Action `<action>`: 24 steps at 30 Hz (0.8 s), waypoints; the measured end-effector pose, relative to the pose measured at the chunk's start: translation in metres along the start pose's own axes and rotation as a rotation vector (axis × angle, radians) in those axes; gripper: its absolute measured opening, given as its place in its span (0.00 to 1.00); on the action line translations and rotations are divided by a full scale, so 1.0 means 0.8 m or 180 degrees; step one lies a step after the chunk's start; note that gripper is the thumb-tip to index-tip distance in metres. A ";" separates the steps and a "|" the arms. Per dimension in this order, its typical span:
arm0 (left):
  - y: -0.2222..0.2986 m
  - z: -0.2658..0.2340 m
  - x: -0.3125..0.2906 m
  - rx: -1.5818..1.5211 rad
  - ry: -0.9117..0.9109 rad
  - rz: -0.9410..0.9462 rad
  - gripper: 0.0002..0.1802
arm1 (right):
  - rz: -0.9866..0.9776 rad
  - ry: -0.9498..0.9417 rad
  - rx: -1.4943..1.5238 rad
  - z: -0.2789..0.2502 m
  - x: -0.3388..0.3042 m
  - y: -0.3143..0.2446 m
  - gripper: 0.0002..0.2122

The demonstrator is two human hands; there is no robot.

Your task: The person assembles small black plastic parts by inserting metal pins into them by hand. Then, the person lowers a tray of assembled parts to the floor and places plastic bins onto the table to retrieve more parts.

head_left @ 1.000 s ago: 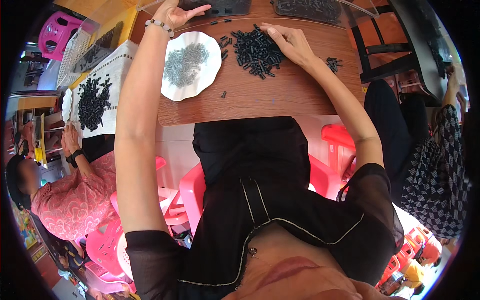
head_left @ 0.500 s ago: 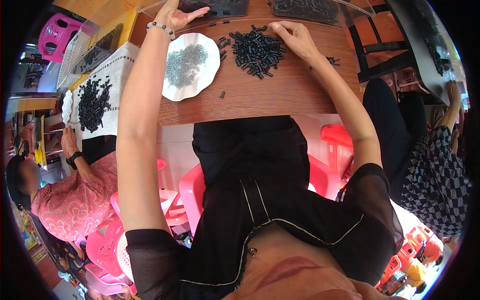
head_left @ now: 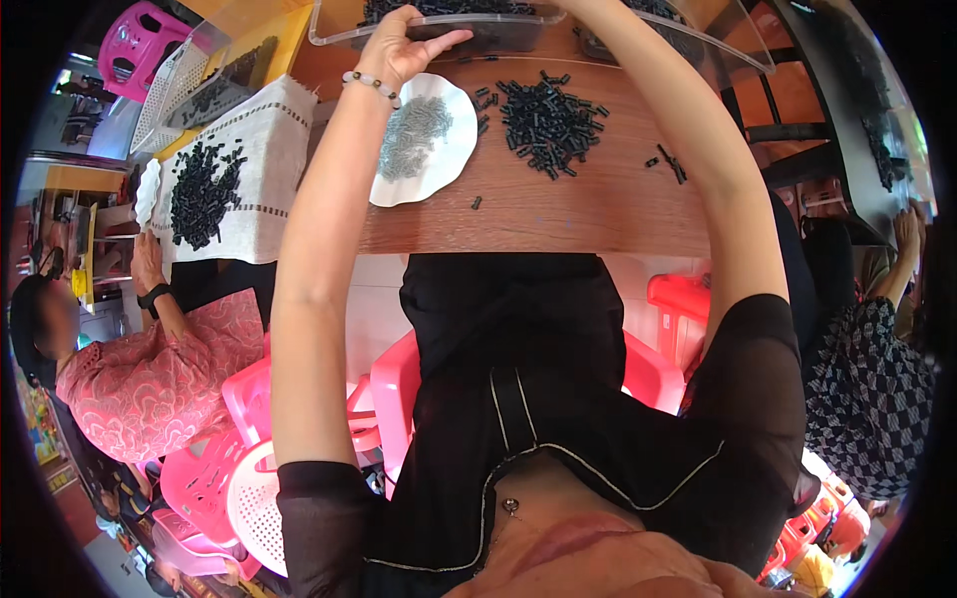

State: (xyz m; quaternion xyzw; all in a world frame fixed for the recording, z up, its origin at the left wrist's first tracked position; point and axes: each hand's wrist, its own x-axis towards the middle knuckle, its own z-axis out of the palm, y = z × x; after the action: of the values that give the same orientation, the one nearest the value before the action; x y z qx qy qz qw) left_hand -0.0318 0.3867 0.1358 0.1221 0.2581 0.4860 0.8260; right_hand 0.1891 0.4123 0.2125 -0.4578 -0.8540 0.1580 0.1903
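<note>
My left hand (head_left: 399, 58), with a bead bracelet at the wrist, is against the near wall of a clear plastic bin (head_left: 349, 32) at the top edge. Its thumb stretches right across the wall, apart from the fingers. Inside the bin lie dark pieces. My right forearm (head_left: 688, 100) reaches over the table to the top edge, where the fingers are cut off. Below the hands sits a pile of small black tubular pieces (head_left: 548, 125). To its left stands a white scalloped plate (head_left: 439, 179) with a heap of small clear or grey pieces (head_left: 414, 135).
A second clear bin (head_left: 738, 58) stands at the top right. Loose black pieces (head_left: 477, 202) lie on the brown wooden table (head_left: 588, 219). At left, a person in pink (head_left: 150, 389) sits by a white cloth (head_left: 264, 179) bearing black pieces (head_left: 204, 194). Another person (head_left: 867, 379) is at right.
My right hand has left the edge of the black pile and moved up, out of the picture. My left hand now lies against the bin, more of which shows. The whole view has shifted slightly.
</note>
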 end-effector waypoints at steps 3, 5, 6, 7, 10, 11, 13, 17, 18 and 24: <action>0.004 -0.017 -0.008 0.0154 -0.0020 0.0264 0.24 | 0.0892 -0.1211 -0.0628 0.040 0.034 -0.031 0.35; 0.013 -0.015 -0.004 0.0177 0.0098 0.0218 0.24 | 0.0867 -0.1206 -0.0642 0.047 0.044 -0.043 0.35; 0.019 -0.012 -0.002 0.0113 0.0009 0.0156 0.24 | 0.0866 -0.1191 -0.0651 0.049 0.047 -0.047 0.34; 0.024 -0.009 0.000 0.0049 -0.0080 0.0093 0.24 | 0.0867 -0.1175 -0.0658 0.050 0.050 -0.051 0.34; 0.019 -0.009 0.002 -0.0001 0.0215 0.0212 0.26 | 0.0894 -0.1156 -0.0668 0.062 0.054 -0.047 0.34; 0.019 -0.012 0.001 -0.0035 0.0351 0.0253 0.26 | 0.0891 -0.1142 -0.0665 0.066 0.056 -0.047 0.34; 0.015 -0.014 0.002 -0.0006 0.0299 0.0254 0.27 | 0.0883 -0.1111 -0.0654 0.071 0.060 -0.047 0.34; 0.021 -0.024 -0.006 0.0068 0.0152 0.0298 0.28 | 0.0804 -0.1070 -0.0617 0.083 0.069 -0.053 0.34; 0.024 -0.026 -0.012 -0.0044 0.0321 0.0271 0.27 | 0.0774 -0.1067 -0.0604 0.087 0.073 -0.054 0.34; 0.007 -0.010 -0.002 0.0118 0.0259 0.0225 0.27 | 0.0901 0.0053 -0.0294 0.091 0.078 0.017 0.27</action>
State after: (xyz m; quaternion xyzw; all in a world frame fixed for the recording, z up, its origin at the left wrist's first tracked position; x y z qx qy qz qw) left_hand -0.0411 0.3876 0.1326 0.1266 0.2959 0.5146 0.7947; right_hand 0.1334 0.4650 0.1540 -0.5832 -0.7856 0.1401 0.1519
